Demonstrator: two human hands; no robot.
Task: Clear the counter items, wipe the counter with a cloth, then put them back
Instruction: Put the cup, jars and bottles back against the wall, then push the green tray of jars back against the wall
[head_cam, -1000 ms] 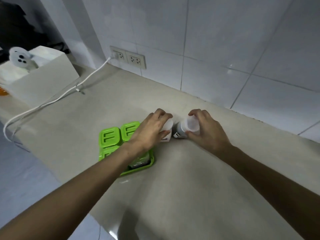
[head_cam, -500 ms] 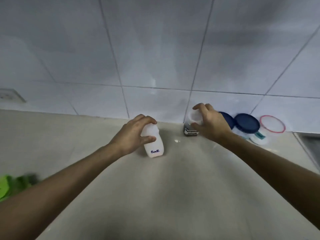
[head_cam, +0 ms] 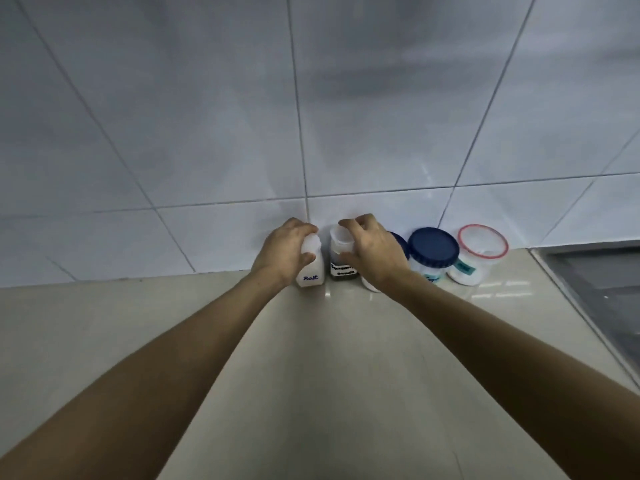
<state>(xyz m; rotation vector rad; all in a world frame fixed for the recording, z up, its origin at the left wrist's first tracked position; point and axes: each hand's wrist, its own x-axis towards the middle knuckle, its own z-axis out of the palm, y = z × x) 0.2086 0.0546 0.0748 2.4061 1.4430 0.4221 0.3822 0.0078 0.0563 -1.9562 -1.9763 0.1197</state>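
My left hand [head_cam: 284,252] grips a white bottle labelled "Salt" [head_cam: 311,271] that stands on the beige counter [head_cam: 311,375] against the tiled wall. Right beside it, my right hand [head_cam: 372,252] holds the white lid of a small jar of dark seasoning [head_cam: 342,268] with a black-lettered label. Both containers rest upright and almost touch each other. A white jar with a dark blue lid [head_cam: 433,251] stands just right of my right hand, and another blue-lidded jar [head_cam: 400,242] is mostly hidden behind that hand.
A clear tub with a red-rimmed lid [head_cam: 479,252] stands furthest right by the wall. A steel sink [head_cam: 602,289] begins at the right edge of the counter. White wall tiles rise directly behind the row of containers.
Both hands carried the salt bottle and the seasoning jar back to the wall and closer together, beside the blue-lidded jars. The view swung right, so the green tray left the frame.
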